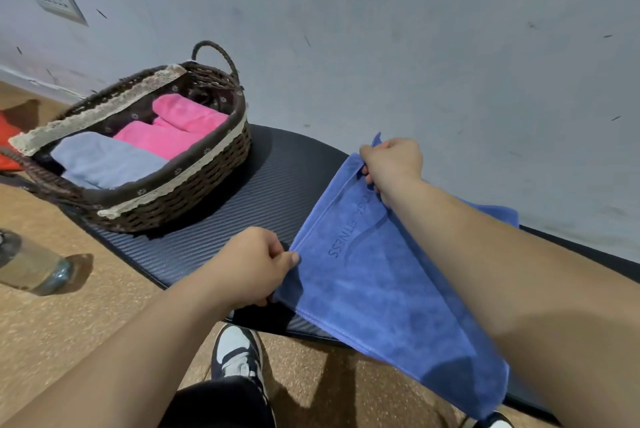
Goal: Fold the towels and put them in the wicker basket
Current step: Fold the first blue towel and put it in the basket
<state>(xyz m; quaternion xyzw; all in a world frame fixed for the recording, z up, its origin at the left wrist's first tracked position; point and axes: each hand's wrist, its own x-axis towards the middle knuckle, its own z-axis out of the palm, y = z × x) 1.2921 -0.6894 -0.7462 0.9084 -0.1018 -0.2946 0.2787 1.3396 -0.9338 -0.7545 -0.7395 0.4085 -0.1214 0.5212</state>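
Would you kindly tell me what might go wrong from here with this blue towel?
1. The near end of the blue towel hangs past the mat, so it may drag on the floor.
2. The left hand and right hand pinch only corners; a slip could skew the fold.
3. The wicker basket already holds pink towels and a pale towel, so a bulky fold may not fit.

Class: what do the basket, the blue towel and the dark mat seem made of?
Basket: dark woven wicker, strands visible, with lace-edged cloth lining. Blue towel: soft matte plush, probably microfibre, from its fine nap. Mat: likely foam or rubber, ribbed and matte.
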